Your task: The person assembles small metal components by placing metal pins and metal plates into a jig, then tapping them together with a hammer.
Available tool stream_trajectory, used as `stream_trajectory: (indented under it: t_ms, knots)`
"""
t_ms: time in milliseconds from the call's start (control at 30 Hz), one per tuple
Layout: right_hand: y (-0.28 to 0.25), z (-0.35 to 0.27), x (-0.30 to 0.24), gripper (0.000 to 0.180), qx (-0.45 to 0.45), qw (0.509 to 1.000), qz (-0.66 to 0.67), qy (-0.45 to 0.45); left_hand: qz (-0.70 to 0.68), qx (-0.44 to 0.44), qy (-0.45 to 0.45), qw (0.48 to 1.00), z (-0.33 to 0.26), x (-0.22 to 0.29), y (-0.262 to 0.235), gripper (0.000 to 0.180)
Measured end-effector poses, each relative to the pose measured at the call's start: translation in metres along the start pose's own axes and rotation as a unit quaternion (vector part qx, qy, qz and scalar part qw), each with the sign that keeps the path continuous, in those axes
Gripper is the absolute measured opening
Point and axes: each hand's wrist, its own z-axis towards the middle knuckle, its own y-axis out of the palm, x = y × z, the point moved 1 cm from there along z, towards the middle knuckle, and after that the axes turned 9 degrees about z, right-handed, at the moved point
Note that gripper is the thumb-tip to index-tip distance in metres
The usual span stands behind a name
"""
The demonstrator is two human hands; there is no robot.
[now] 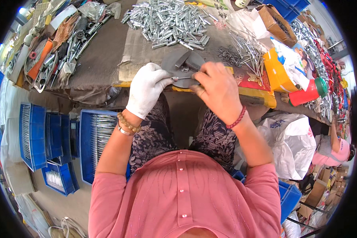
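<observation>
My left hand (148,87), in a white glove, pinches one end of a thin metal rod (182,78) with what looks like a short shiny sleeve on it. Bare and slightly blurred, my right hand (219,89) has its fingertips closed at the rod's other end. The rod lies level between the two hands, over the near part of a grey round plate (167,61). Dark metal blocks (183,59) stand on that plate just beyond my fingers. Beyond it is a big heap of short silvery metal tubes (166,23).
Small dark pins (231,56) and long thin rods (250,49) lie at the right, by a yellow container (279,69) and a red bottle (304,96). Tools (41,59) crowd the left. Blue bins (84,146) hold rods below. Another person (332,150) is at far right.
</observation>
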Motion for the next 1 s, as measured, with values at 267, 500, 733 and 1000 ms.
stream_trajectory:
  t_ms: [267, 500, 733, 1000]
  knots:
    - [0.01, -0.024, -0.025, 0.019, -0.081, 0.966, 0.144, 0.198, 0.034, 0.053, -0.009, 0.998, -0.011, 0.012, 0.003, 0.029]
    - [0.018, -0.033, -0.03, 0.024, -0.148, 0.892, 0.277, 0.324, -0.31, 0.017, -0.339, 0.888, -0.051, 0.035, 0.028, 0.051]
    - [0.029, -0.033, -0.054, 0.023, -0.148, 0.876, 0.305, 0.343, -0.425, 0.026, -0.349, 0.835, -0.061, 0.036, 0.024, 0.062]
    - [0.032, -0.03, -0.039, 0.03, -0.139, 0.873, 0.361, 0.297, -0.385, 0.112, -0.347, 0.848, -0.087, 0.009, -0.006, 0.067]
